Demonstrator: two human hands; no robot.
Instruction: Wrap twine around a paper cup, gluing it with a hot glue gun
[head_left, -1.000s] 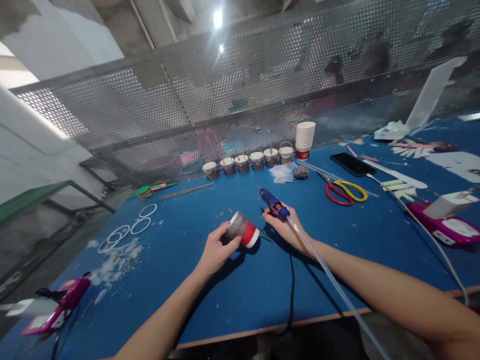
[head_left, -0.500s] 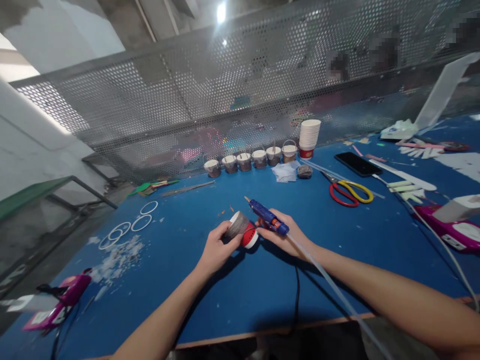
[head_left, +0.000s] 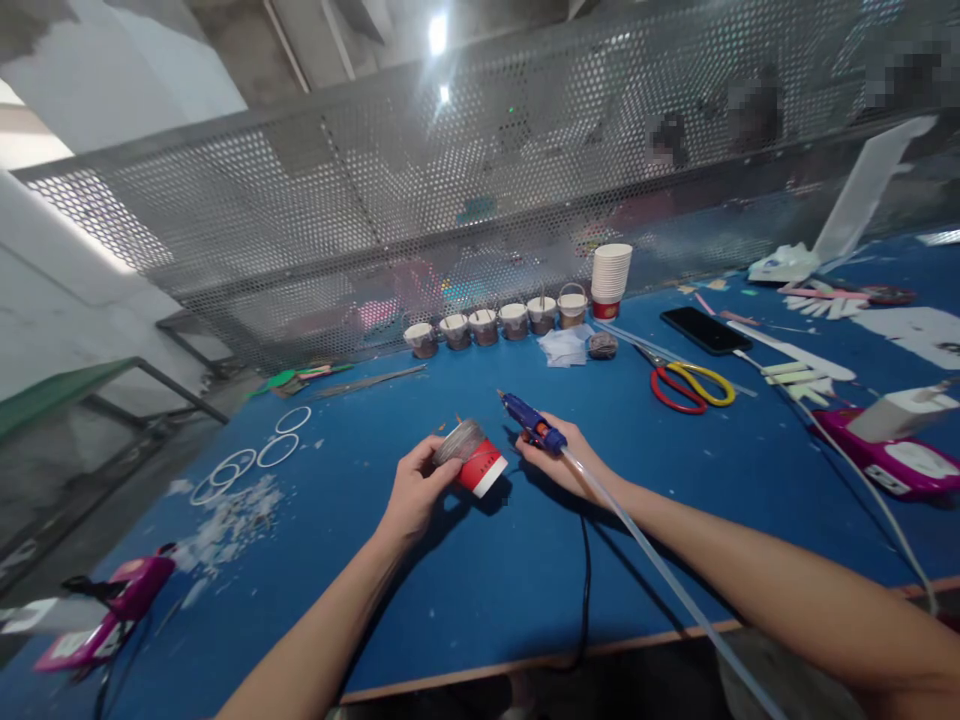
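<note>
Tilted red-and-white cup (head_left: 484, 467), grey cord (head_left: 460, 439) around one end, left hand (head_left: 415, 486) gripping it, right hand (head_left: 568, 466) curled around blue glue gun (head_left: 529, 420).

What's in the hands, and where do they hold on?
Left hand: a red-and-white paper cup, by its side wrapped in grey yarn. Right hand: a blue plastic glue gun, at its rear, near the orange part.

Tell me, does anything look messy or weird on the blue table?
Yes: the white scraps on the left of the table. They're strewn loosely in a messy patch, like a spill. The cup is tilted, but the left hand holds it.
</note>
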